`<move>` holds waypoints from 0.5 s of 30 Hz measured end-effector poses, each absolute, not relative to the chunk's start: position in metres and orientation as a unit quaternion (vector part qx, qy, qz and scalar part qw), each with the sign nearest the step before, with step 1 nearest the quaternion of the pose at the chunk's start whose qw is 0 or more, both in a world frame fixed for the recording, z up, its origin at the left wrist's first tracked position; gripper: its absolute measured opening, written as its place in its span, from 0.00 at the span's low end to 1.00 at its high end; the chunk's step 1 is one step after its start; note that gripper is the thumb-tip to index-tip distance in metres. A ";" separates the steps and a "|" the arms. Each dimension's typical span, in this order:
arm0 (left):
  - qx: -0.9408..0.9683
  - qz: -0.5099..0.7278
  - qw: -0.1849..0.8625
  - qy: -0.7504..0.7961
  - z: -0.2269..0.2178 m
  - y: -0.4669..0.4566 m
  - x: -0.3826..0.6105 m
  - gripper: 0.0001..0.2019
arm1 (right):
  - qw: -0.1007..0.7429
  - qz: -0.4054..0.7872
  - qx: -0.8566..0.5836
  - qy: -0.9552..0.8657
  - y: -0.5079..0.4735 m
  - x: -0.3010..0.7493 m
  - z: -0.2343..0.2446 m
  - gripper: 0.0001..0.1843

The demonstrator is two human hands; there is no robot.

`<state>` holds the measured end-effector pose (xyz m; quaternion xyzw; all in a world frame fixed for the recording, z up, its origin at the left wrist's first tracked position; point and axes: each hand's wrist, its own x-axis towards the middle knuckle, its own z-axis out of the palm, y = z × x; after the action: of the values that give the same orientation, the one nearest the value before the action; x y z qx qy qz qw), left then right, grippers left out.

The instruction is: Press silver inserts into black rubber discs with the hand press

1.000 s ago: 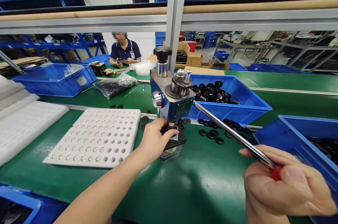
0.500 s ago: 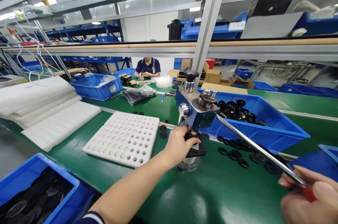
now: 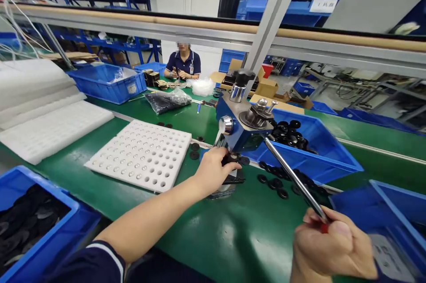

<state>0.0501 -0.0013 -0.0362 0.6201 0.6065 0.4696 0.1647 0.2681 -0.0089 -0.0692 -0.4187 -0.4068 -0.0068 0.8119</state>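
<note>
A blue hand press [image 3: 239, 118] with a steel lever [image 3: 293, 174] stands on the green table. Wrapped round the lever's red-tipped end, my right hand [image 3: 333, 243] is closed in a fist. My left hand [image 3: 213, 169] is at the press base under the ram, thumb and fingers curled round a black disc [image 3: 229, 158] that they mostly hide. To the left of the press lies a white foam tray [image 3: 166, 181] with rows of holes, many holding small shiny round parts. Several black discs [image 3: 274, 184] lie right of the press.
A blue bin [image 3: 333, 152] of black parts stands behind the press. Another blue bin [image 3: 71, 212] with dark discs is at lower left, and one more [image 3: 382, 212] at right. White foam sheets [image 3: 49, 127] lie left. A person [image 3: 183, 63] sits across the table.
The lever has swung down to a steeper slant, my right hand moving inward with it. My left hand stays at the press base. The camera view has shifted.
</note>
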 end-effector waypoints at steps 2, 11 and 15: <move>0.625 0.470 0.160 0.603 -0.036 -0.002 0.049 0.12 | 0.836 -0.049 -0.380 -0.393 -0.008 0.265 -0.070 0.11; 0.621 0.490 0.170 0.587 -0.040 -0.001 0.051 0.07 | 0.729 -0.058 -0.386 -0.563 -0.023 0.287 -0.053 0.09; 0.612 0.498 0.179 0.587 -0.043 -0.003 0.053 0.06 | 0.745 -0.034 -0.373 -0.553 -0.022 0.284 -0.062 0.09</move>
<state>0.0534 -0.0032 -0.0434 0.6125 0.5870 0.4983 0.1789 0.2840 -0.0217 -0.0622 -0.3727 -0.5525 -0.0337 0.7448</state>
